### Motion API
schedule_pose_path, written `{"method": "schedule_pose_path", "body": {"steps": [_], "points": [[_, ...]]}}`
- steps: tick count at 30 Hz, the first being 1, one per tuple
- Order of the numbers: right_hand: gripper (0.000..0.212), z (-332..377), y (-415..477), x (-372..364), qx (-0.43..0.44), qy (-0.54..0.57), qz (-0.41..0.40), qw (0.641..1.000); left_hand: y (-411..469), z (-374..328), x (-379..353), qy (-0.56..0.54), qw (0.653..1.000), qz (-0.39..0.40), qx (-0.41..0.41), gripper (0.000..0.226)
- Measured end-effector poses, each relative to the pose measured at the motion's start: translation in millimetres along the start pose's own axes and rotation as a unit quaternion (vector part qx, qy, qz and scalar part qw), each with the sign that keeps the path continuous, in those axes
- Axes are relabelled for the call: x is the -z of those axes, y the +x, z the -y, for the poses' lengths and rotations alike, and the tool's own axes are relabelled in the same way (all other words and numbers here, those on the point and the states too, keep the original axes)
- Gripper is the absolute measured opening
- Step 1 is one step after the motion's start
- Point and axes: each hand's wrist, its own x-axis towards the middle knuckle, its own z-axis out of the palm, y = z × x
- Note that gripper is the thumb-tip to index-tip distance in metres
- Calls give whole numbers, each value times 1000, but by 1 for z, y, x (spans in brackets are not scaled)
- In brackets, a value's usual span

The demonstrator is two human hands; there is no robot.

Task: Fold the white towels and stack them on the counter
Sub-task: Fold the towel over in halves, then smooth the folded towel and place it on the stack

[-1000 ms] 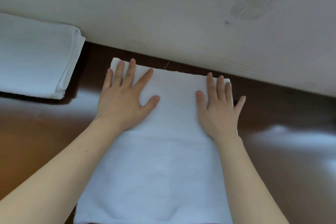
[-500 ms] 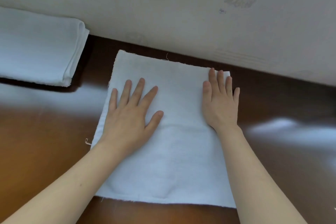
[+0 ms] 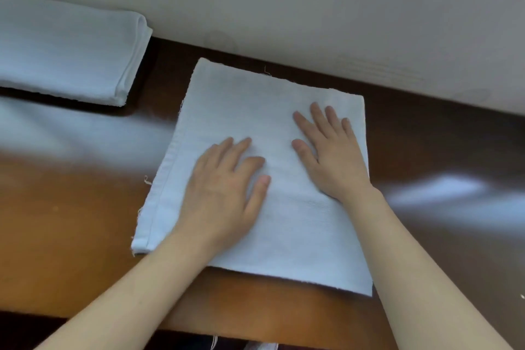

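A white towel point(image 3: 244, 99), folded into a flat rectangle, lies on the brown wooden counter point(image 3: 71, 221) in front of me. My left hand point(image 3: 224, 190) rests palm down on its middle, fingers spread. My right hand point(image 3: 332, 150) presses flat on its right half, near the right edge. Neither hand grips the cloth. A second folded white towel point(image 3: 65, 51) lies at the far left of the counter, against the wall.
A pale wall point(image 3: 284, 8) with a faint stain rises right behind the counter. The counter's front edge point(image 3: 255, 332) runs along the bottom of the view. Bright window glare lies on the wood left and right of the towel.
Both hands have slid back toward me over the towel, from its far edge to its middle. The whole towel now shows, including its near edge.
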Motion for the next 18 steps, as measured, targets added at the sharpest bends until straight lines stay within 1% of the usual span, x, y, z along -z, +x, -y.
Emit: {"method": "schedule_pose_path", "body": {"steps": [2,4,6,8,10,12,13,14,16,18], "points": [[61,-1,-7,-4,-42,-3,0,999,-19,-29,-10,4,999,32,9,59],[58,1,-20,-2,-102,3,-13,995,-31,-48,-18,42,997,66,19,69],[57,3,-41,-3,-182,20,-30,983,-40,-56,-23,72,995,72,13,70],[58,9,-67,-4,-285,37,-43,957,-49,-58,-25,83,994,68,-5,69],[62,23,-92,-5,-389,49,-40,919,-57,-60,-26,85,993,75,-15,70],[70,45,-112,-5,-454,78,-22,887,-60,-60,-25,77,993,93,-4,77],[74,57,-121,-4,-462,99,-6,881,-59,-59,-23,65,993,103,11,82],[78,66,-129,-4,-453,109,13,885,-58,-57,-22,47,992,109,30,85],[78,71,-143,-2,-389,79,32,917,-51,-49,-20,25,991,121,54,83],[70,54,-143,4,-281,43,1,959,-43,-37,-17,38,991,124,26,78]]}}
